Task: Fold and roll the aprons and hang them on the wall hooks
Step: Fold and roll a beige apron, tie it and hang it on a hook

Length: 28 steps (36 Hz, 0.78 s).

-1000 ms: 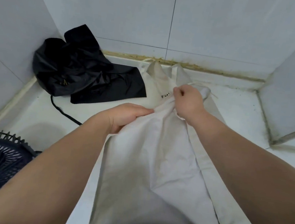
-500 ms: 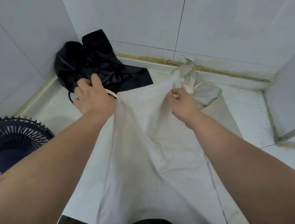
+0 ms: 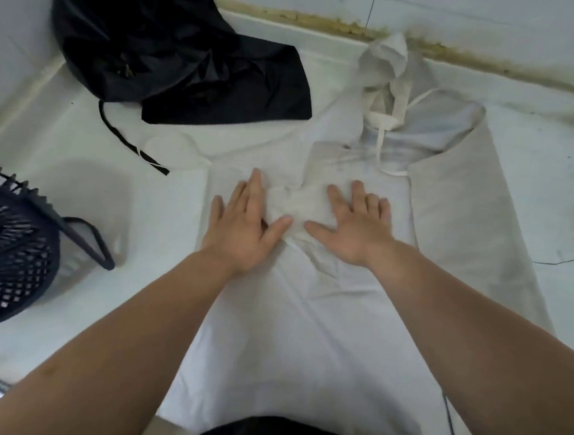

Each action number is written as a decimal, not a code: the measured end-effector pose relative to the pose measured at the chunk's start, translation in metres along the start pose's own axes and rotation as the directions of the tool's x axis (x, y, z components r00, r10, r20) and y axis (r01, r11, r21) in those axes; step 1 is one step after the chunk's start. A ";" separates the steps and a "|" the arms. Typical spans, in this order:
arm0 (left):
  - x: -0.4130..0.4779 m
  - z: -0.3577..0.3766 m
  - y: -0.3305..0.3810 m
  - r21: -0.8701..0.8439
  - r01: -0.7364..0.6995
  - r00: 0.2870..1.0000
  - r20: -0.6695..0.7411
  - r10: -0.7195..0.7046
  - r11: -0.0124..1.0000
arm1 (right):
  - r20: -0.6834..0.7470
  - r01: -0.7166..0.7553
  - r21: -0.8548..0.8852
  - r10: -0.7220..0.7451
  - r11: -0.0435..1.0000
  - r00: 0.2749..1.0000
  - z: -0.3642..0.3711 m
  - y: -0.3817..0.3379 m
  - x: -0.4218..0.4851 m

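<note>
since only the head view is on hand, everything comes from it. the pale apron [image 3: 303, 338] lies spread on the white counter [image 3: 88, 153], running from the person's body towards the back wall. the left hand [image 3: 243, 229] and right hand [image 3: 355, 229] rest on it released, fingers straight and spread. the palms press a bunched ridge of cloth between the thumbs, likely to smooth it so a fold lies crisp before rolling. glare washes out the cloth, so which layer is folded over which is hard to say. the neck strap [image 3: 387, 98] sits crumpled at the far end by the wall. the black apron [image 3: 175, 54] lies heaped in the back left corner, apart from the pale one, presumably for its own turn. a dark fan [image 3: 5, 246] stands at the left edge. no wall hooks show.
</note>
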State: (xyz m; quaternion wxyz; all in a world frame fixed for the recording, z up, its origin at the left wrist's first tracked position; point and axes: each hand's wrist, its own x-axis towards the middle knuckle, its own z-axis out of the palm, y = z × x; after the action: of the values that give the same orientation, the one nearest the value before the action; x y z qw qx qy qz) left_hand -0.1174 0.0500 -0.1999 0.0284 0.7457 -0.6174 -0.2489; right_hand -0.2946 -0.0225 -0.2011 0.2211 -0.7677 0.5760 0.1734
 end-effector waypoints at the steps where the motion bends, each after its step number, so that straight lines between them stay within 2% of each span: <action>1: 0.003 0.000 -0.002 -0.015 0.017 0.999 -0.029 -0.017 1.000 | -0.019 -0.025 -0.001 0.025 1.000 1.000 -0.001 0.003 0.003; 3: 0.011 -0.002 -0.007 0.076 0.044 0.999 -0.019 -0.043 0.996 | -0.053 -0.089 0.010 0.090 0.996 0.995 -0.007 0.010 0.008; 5: 0.020 -0.002 -0.008 0.218 0.045 0.997 0.050 -0.058 0.975 | -0.057 -0.136 0.015 0.137 0.991 0.989 -0.009 0.018 0.011; 7: 0.025 -0.004 -0.004 0.260 0.052 0.995 0.063 -0.071 0.964 | -0.048 -0.151 0.010 0.151 0.989 0.987 -0.010 0.024 0.011; 12: 0.028 -0.012 0.010 0.287 0.163 0.974 -0.199 -0.108 0.944 | -0.064 -0.174 0.025 0.175 0.984 0.982 -0.004 0.028 0.002; 16: 0.018 -0.001 0.003 0.141 0.232 0.960 -0.194 -0.203 0.962 | -0.125 -0.184 0.039 0.188 0.982 0.974 0.005 0.026 -0.006; 22: -0.015 -0.002 -0.012 -0.167 0.326 0.893 -0.270 -0.361 0.931 | -0.357 -0.091 0.056 0.105 0.994 0.928 0.010 0.007 -0.026; 26: -0.035 -0.008 -0.023 -0.181 0.362 0.892 -0.220 -0.396 0.915 | -0.358 0.045 0.109 -0.003 0.993 0.934 0.018 -0.013 -0.051; 28: -0.047 -0.009 -0.028 -0.211 0.350 0.902 -0.185 -0.389 0.912 | -0.325 0.060 0.138 -0.012 0.989 0.945 0.026 -0.023 -0.066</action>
State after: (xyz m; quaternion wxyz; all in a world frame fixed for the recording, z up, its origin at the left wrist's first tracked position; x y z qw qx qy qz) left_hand -0.0938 0.0984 -0.1855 0.1142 0.8674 -0.4329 -0.2170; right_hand -0.2911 0.0497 -0.1854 0.1821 -0.7779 0.6014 -0.0016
